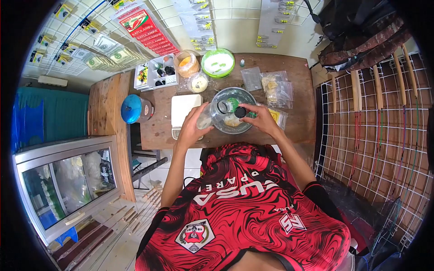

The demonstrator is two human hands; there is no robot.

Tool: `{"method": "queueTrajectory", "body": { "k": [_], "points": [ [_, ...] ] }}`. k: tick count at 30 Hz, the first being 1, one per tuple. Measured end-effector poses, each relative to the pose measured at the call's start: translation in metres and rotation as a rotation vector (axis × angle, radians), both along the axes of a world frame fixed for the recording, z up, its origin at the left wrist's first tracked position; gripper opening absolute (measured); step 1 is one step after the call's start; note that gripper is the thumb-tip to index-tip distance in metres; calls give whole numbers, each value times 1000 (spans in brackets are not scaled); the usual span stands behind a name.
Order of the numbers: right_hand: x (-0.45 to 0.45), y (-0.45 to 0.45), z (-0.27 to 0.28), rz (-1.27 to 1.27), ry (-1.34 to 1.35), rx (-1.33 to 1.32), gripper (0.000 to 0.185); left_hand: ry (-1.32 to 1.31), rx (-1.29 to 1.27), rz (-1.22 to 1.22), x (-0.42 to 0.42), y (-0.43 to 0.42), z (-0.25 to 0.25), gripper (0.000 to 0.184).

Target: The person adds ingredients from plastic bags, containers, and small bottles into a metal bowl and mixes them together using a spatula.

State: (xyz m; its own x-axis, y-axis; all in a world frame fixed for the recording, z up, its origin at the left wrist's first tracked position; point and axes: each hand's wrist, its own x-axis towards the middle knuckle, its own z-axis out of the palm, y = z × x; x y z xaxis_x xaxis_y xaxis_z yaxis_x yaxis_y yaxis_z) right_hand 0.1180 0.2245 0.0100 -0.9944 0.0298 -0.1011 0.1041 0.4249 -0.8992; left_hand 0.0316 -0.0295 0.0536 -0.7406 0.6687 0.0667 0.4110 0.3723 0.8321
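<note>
My left hand (195, 124) is wrapped around a clear bottle (208, 115), tilted with its open mouth over a grey bowl (251, 97). What the bottle holds is hard to make out. My right hand (263, 120) pinches a black cap (240, 112) above the right part of the bowl. Inside the bowl lie some green and pale yellowish stuff, partly hidden by the bottle and the cap. Left of the bowl, a white kitchen scale (181, 110) stands close to my left hand.
Behind the bowl are a green basin of white powder (218, 63), a tub of orange powder (186, 63) and a small pale container (198, 83). A blue-lidded canister (131, 109) stands left. Plastic packets (275, 88) lie right on the wooden table (167, 141).
</note>
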Motion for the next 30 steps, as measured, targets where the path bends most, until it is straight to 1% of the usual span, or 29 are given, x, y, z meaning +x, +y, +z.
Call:
{"method": "queueTrajectory", "body": {
  "k": [4, 6, 10, 12, 13, 15, 16, 18, 25, 30],
  "points": [
    [1, 2, -7, 46, 88, 45, 50, -20, 7, 10, 1, -2, -3, 74],
    [2, 2, -10, 95, 187, 104, 48, -17, -3, 19, 2, -3, -3, 74],
    [-1, 1, -17, 176, 173, 203, 46, -3, -13, 36, 3, -6, -4, 75],
    [-2, -2, -18, 234, 210, 347, 45, -7, -10, 42, 5, -6, -3, 75],
    [-2, -3, -19, 236, 211, 348, 45, -4, -9, 43, 6, -7, -2, 75],
    [-4, -6, -22, 280, 123, 424, 47, -2, -7, 46, 8, -9, -1, 75],
    [-3, -6, -22, 281, 123, 425, 47, 7, -17, 49, 8, -10, -1, 77],
    [-2, -8, -22, 306, 108, 519, 50, 16, -24, 52, 9, -13, -1, 79],
    [-2, -12, -24, 334, 140, 573, 49, 18, -62, 67, 9, -23, 0, 78],
    [2, -17, -20, 274, 193, 587, 49, 23, -73, 61, 11, -25, 2, 77]
  ]
}}
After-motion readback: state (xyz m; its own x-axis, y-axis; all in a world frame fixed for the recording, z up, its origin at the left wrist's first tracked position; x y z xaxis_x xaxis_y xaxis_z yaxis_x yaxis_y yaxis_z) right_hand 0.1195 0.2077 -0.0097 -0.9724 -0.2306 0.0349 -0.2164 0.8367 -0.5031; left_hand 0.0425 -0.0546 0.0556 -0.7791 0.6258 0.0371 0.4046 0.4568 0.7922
